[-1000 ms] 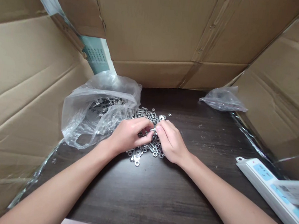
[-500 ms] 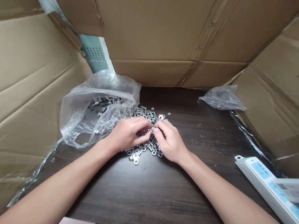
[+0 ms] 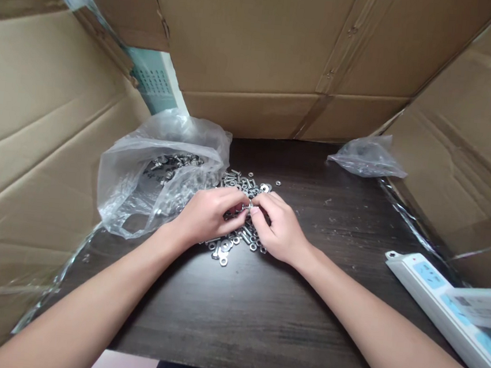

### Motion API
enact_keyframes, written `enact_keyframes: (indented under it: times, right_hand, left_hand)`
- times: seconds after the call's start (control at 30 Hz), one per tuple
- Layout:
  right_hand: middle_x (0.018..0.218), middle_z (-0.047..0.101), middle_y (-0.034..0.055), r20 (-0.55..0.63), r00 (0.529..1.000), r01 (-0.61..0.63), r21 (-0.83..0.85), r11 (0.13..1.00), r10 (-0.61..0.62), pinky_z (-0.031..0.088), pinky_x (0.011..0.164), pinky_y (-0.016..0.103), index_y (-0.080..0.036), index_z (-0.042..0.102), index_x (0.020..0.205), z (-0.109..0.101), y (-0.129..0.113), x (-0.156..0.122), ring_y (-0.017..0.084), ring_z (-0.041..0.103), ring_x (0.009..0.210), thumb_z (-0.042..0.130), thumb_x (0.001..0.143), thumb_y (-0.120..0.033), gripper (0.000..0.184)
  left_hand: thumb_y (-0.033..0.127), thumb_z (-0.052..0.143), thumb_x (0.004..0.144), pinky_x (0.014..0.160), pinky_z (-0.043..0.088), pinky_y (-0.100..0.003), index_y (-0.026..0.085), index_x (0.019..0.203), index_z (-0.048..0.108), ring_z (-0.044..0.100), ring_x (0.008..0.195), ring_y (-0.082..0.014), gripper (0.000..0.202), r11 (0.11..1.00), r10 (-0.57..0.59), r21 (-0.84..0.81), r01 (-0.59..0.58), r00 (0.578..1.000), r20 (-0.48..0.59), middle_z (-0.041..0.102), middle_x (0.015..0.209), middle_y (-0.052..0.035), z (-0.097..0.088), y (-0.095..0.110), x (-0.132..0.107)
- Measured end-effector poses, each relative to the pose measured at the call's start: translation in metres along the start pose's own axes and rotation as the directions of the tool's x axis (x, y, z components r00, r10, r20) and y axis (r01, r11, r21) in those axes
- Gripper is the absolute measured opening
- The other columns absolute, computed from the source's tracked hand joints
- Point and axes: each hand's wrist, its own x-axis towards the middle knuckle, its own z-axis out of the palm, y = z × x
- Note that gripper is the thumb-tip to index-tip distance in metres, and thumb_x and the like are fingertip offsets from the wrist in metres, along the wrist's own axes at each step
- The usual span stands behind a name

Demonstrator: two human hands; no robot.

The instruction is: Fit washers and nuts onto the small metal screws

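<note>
My left hand (image 3: pixel 214 213) and my right hand (image 3: pixel 280 225) meet over a loose pile of metal bolts, nuts and washers (image 3: pixel 225 246) on the dark table. Between their fingertips is a small bolt (image 3: pixel 245 207), lying roughly sideways. The left thumb and fingers pinch its left part. Right thumb and forefinger close on its other end, where a ring-like piece shows; whether that is a nut or a washer I cannot tell. Behind the left hand, a clear plastic bag (image 3: pixel 118 174) lies with its mouth open and many assembled-looking bolts (image 3: pixel 182 160) inside.
Cardboard walls (image 3: pixel 259 41) enclose the table (image 3: pixel 215 314) at the back and both sides. A small clear bag (image 3: pixel 367 156) lies at the back right. A white power strip (image 3: pixel 413 284) with a plugged-in white adapter (image 3: pixel 483 305) runs along the right.
The view has shifted slightly. Both hands stay together over the pile with the bolt between them, and their fingertips have moved only a little.
</note>
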Motion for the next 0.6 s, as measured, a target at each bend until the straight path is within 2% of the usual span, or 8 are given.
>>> enact_keyframes:
  times: [0.23, 0.43, 0.6]
  right_hand:
    - [0.076, 0.054, 0.003, 0.014, 1.0, -0.015, -0.002, 1.0, 0.015, 0.039, 0.071, 0.033, -0.02, 0.048, 0.079, 0.0013, 0.0018, -0.0006, 0.019, 0.049, 0.077, 0.043, 0.097, -0.021, 0.019]
    - [0.087, 0.057, 0.0057, 0.021, 0.999, -0.024, -0.057, 0.998, 0.025, 0.039, 0.074, 0.035, -0.019, 0.05, 0.089, -0.0001, -0.0007, -0.0017, 0.021, 0.05, 0.082, 0.043, 0.097, -0.023, 0.012]
    - [0.084, 0.056, 0.005, 0.034, 0.999, -0.008, -0.04, 0.999, 0.009, 0.039, 0.074, 0.035, -0.019, 0.051, 0.086, -0.0007, -0.0005, -0.0016, 0.02, 0.049, 0.08, 0.042, 0.098, -0.021, 0.015]
  left_hand:
    - [0.022, 0.055, 0.093, 0.062, 0.044, -0.023, 0.015, 0.092, 0.063, 0.056, 0.067, -0.0116, 0.01, 1.0, -0.019, -0.015, 0.019, 1.0, 0.013, 0.061, 0.076, -0.0002, -0.0006, -0.0002, 0.0003]
    - [0.023, 0.058, 0.09, 0.063, 0.045, -0.024, 0.016, 0.093, 0.064, 0.058, 0.067, -0.0119, 0.01, 0.999, -0.025, -0.022, 0.024, 0.999, -0.024, 0.063, 0.076, 0.0008, -0.0006, -0.0011, 0.0003]
    - [0.022, 0.057, 0.09, 0.062, 0.045, -0.024, 0.015, 0.093, 0.064, 0.058, 0.066, -0.0119, 0.01, 0.999, -0.027, -0.017, 0.027, 1.0, -0.011, 0.064, 0.074, 0.001, -0.0003, -0.001, -0.0005]
